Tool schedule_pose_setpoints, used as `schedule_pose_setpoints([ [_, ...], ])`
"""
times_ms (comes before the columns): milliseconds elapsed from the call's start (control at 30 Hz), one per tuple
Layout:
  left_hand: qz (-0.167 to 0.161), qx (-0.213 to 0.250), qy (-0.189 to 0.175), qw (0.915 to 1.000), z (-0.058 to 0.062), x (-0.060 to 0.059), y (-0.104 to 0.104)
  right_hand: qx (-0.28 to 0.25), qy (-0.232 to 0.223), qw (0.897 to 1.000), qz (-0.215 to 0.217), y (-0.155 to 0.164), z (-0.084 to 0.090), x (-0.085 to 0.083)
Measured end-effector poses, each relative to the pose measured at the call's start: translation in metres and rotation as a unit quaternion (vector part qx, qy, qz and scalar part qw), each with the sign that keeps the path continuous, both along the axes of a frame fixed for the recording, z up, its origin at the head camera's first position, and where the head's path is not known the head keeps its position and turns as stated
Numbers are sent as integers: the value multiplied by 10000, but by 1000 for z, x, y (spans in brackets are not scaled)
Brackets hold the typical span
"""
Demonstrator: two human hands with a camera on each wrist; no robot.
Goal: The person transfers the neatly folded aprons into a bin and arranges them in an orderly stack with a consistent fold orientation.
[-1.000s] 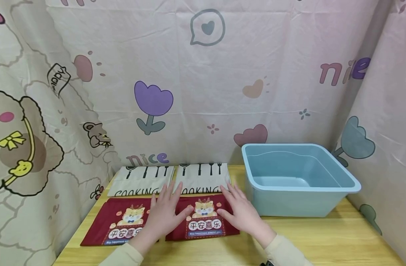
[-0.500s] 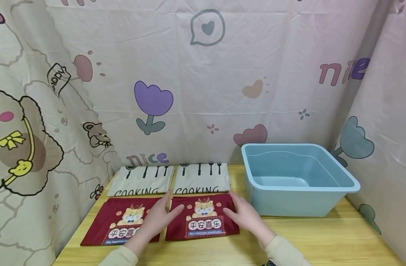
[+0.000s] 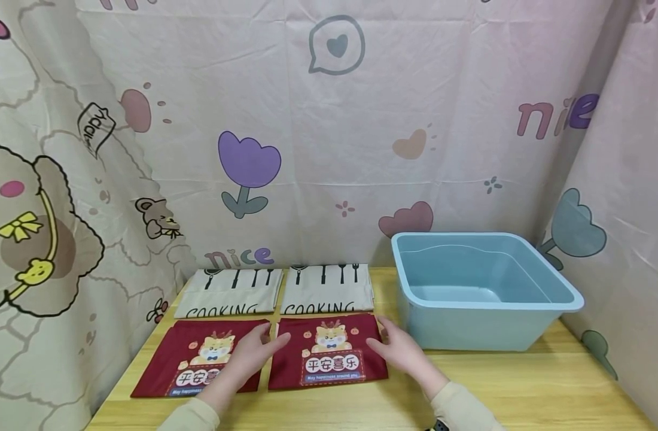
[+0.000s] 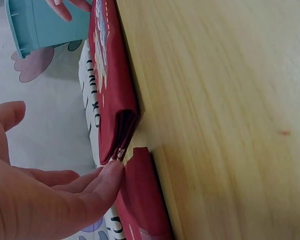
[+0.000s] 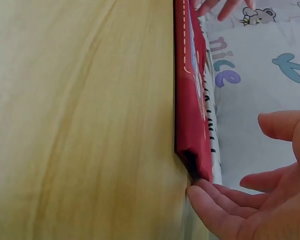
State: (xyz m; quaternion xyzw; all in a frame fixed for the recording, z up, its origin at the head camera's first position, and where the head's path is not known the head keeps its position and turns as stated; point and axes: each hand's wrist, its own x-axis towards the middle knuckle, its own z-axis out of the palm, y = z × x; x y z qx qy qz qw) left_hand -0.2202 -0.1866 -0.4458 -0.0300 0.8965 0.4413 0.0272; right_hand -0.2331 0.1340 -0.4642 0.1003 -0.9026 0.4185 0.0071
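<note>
Right red cloth [image 3: 329, 353]: folded flat, print up, on the table [image 3: 496, 389], between both hands.
Handling: probably light, soft, limp, hardly fragile; layers may slide apart, so best taken at both side edges, fingers beneath every fold.
Left hand [image 3: 253, 350]: thumb and fingers apart, fingertips at the cloth's left edge, nothing clamped.
Right hand [image 3: 403, 350]: likewise apart, at the right edge; firm contact cannot be told.
Wrist views: layered side folds, unclear from the head.
Head view only: inside of blue bin [image 3: 469, 329]; full front of left red cloth [image 3: 200, 359]; white cloths [image 3: 327, 292] behind.
</note>
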Motion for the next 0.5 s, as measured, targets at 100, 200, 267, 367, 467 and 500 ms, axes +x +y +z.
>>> schedule_pose_setpoints([
  [100,50,228,-126,9996,-2,-1,-1,-49,-106,9999,-69,2,1,0],
  [200,87,505,-307,9982,-3,-2,-1,-149,-276,9994,-165,4,0,-1],
  [267,96,693,-435,9966,-2,-2,-1,-286,-443,9984,-226,5,-2,-3],
  [367,121,991,-582,9933,-2,-4,0,-709,-760,9942,-289,5,-3,-4],
  [467,168,1173,-699,9905,-1,-6,0,-1263,-1122,9851,-333,4,-3,-5],
  [500,200,1217,-723,9897,-2,-7,-1,-1406,-1200,9822,-350,4,-3,-5],
])
